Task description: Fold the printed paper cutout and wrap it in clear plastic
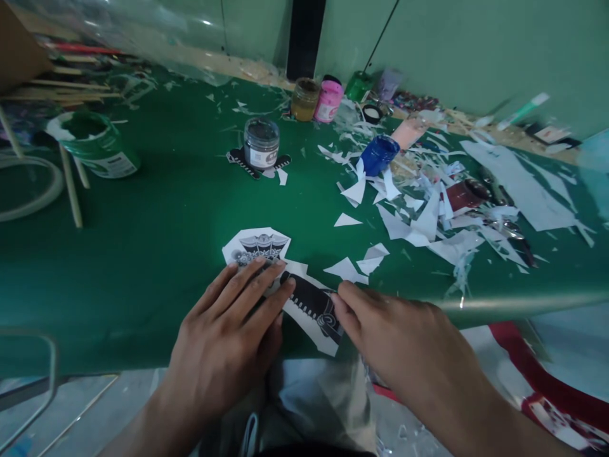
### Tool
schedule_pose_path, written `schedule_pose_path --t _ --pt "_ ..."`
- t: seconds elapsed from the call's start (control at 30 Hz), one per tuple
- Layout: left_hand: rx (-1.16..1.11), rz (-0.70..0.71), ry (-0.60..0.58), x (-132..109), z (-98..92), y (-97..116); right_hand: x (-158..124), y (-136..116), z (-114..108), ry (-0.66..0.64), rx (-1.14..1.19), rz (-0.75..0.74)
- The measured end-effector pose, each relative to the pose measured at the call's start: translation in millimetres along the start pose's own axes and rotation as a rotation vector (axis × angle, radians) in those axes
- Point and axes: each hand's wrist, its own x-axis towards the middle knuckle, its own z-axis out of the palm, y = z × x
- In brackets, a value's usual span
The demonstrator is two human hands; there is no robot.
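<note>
Head view. A printed paper piece (pixel 309 304), black and grey with a white margin, lies on the green table (pixel 157 216) directly before the person, its lower end close to the front edge. The left hand (pixel 233 320) rests palm down over its middle, the fingers slightly spread and extended, the tips on the paper; whether the print beneath them is one sheet or two cannot be told. The right hand (pixel 394 333) is at the right-hand end, thumb and forefinger drawn together against the margin, the other fingers curled; whether they pinch the paper alone or also a thin tool cannot be made out.

Loose white scraps (pixel 346 270) lie just beyond the right hand; farther back stand a grey jar (pixel 261 145) and a tilted blue jar (pixel 379 155).

Probable hazards: a sideways pull by the right hand could tear or crease the narrow end, should the left fingertips press too lightly. Paint on the blue jar's rim, if wet, could mark paper pushed against it.
</note>
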Motion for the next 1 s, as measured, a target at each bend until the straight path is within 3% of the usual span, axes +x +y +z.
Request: schedule_pose_path --t 0.27,0.5,0.67,0.87,1.0 --pt "0.015 0.012 -0.027 -2 0.0 -2 14 12 14 0.115 0.129 0.126" --pt "-0.004 0.020 -0.033 -1 -1.4 -2 31 7 29 0.096 0.197 0.152" --pt "0.010 -0.060 -0.069 0 -8.7 -1 28 13 25 0.048 0.217 0.133" --pt "-0.067 -0.018 -0.143 6 -16.9 -10 26 21 10 0.141 0.333 0.046" --pt "-0.091 -0.011 -0.113 10 -13.8 -12 29 15 3 0.121 0.291 -0.041"
